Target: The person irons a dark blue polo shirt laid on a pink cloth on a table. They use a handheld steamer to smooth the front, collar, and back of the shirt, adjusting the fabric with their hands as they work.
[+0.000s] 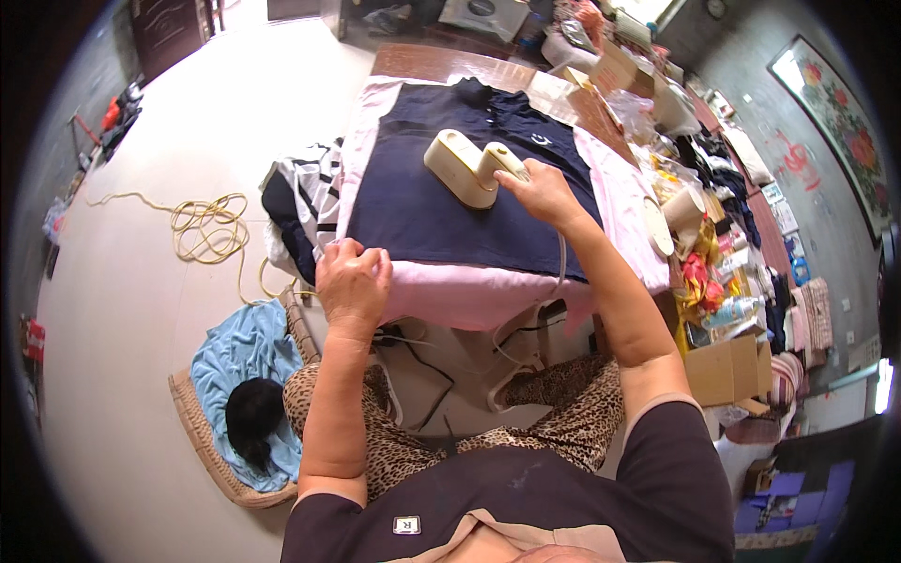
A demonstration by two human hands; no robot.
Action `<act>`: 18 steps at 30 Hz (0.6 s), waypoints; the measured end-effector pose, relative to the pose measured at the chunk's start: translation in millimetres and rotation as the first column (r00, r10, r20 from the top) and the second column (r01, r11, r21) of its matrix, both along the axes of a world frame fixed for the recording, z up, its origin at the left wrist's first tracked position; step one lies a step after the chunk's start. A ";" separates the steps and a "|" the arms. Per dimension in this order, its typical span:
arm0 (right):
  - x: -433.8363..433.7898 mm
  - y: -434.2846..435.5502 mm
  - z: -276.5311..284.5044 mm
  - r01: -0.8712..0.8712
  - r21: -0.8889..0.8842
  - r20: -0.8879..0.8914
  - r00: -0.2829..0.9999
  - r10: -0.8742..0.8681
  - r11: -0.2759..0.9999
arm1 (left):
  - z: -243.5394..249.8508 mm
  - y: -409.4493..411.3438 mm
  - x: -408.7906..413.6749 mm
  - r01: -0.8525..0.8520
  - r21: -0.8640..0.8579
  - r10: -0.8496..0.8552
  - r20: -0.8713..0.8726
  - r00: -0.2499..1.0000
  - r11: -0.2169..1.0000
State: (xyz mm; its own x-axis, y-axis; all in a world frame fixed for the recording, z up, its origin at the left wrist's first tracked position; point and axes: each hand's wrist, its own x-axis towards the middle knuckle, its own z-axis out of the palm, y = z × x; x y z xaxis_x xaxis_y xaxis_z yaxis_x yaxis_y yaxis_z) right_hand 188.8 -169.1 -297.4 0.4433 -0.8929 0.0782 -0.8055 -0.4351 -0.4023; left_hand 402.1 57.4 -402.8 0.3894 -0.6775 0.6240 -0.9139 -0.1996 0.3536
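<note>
A navy polo shirt (422, 190) lies flat on a pink cloth (450, 288) that covers the table. My right hand (543, 193) grips the handle of a cream handheld steam iron (459, 169), which sits on the middle of the shirt. A pale cord (562, 257) runs down from my right hand's side over the near edge. At the near left corner, my left hand (354, 281) touches the shirt's hem and the pink cloth with curled fingers. Whether it pinches the fabric is hidden.
Striped black-and-white garments (303, 204) hang at the table's left side. An oval cream base (658, 226) stands at the right edge, beside piled bags and cardboard boxes (725, 369). A black animal (253, 422) lies in a woven basket (204, 450). Yellow cable (209, 226) coils on the floor.
</note>
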 end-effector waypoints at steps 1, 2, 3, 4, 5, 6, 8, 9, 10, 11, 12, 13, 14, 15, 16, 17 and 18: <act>-13.6 3.4 0.9 0.014 0.013 -0.005 1.000 -0.014 1.000 | -0.3 0.6 1.3 -0.009 -0.007 0.009 0.006 1.000 1.000; -29.7 8.7 0.1 0.017 0.026 0.032 0.999 -0.018 1.000 | -1.1 0.8 2.3 -0.011 -0.023 0.011 0.019 1.000 1.000; -48.2 14.2 2.7 0.042 0.024 0.022 0.999 -0.043 0.999 | 0.6 0.8 0.4 -0.019 -0.005 0.019 0.033 0.999 1.000; -67.0 19.8 7.4 0.067 0.022 0.012 0.998 -0.067 0.998 | -0.7 -0.9 -0.6 -0.014 -0.012 0.015 0.045 0.999 1.000; -85.5 25.2 10.8 0.091 0.020 0.001 0.996 -0.091 0.996 | -1.9 -2.8 -2.3 -0.010 -0.019 0.011 0.056 0.998 1.000; -103.4 29.8 11.8 0.100 -0.029 -0.008 0.995 -0.100 0.995 | 3.1 -2.1 -5.4 0.005 -0.012 -0.005 0.037 0.999 1.000; -128.9 45.2 10.8 0.093 -0.053 0.010 0.996 -0.093 0.994 | 2.6 -3.6 -7.6 0.009 -0.005 -0.009 0.071 0.997 1.000; -140.9 54.4 11.7 0.092 -0.068 0.017 0.996 -0.091 0.993 | 2.4 -5.9 -10.8 0.013 -0.005 -0.012 0.086 0.996 1.000; -149.3 64.2 12.8 0.079 -0.035 0.039 0.996 -0.078 0.996 | 1.1 -6.8 -14.7 0.029 0.041 -0.030 0.033 0.999 0.999; -154.4 72.5 13.1 0.086 0.017 0.054 0.995 -0.087 0.996 | 0.1 -9.8 -19.2 0.085 0.010 -0.085 0.041 0.996 0.996; -160.4 80.7 13.6 0.095 0.068 0.069 0.993 -0.099 0.993 | -0.2 -13.8 -25.2 0.145 -0.022 -0.144 0.052 0.988 0.989; -164.3 83.5 14.2 0.109 0.083 0.074 0.991 -0.115 0.991 | -0.2 -17.2 -31.2 0.205 -0.052 -0.201 0.065 0.977 0.977; -167.3 85.5 15.1 0.120 0.098 0.077 0.989 -0.127 0.988 | 0.2 -19.6 -36.9 0.298 -0.009 -0.297 0.012 0.955 0.955; -171.2 88.0 16.6 0.135 0.110 0.081 0.986 -0.144 0.985 | 0.0 -23.2 -41.3 0.367 -0.003 -0.366 0.062 0.928 0.930; -174.6 83.8 17.9 0.152 0.104 0.081 0.984 -0.160 0.983 | -4.0 -25.3 -44.4 0.386 0.048 -0.389 0.068 0.919 0.921; -178.5 79.2 18.5 0.168 0.099 0.080 0.981 -0.176 0.981 | -9.0 -26.0 -46.0 0.403 0.100 -0.411 0.074 0.909 0.910; -185.4 74.2 16.3 0.176 0.046 0.072 0.981 -0.179 0.983 | -9.2 -28.7 -47.8 0.390 0.094 -0.399 0.114 0.910 0.916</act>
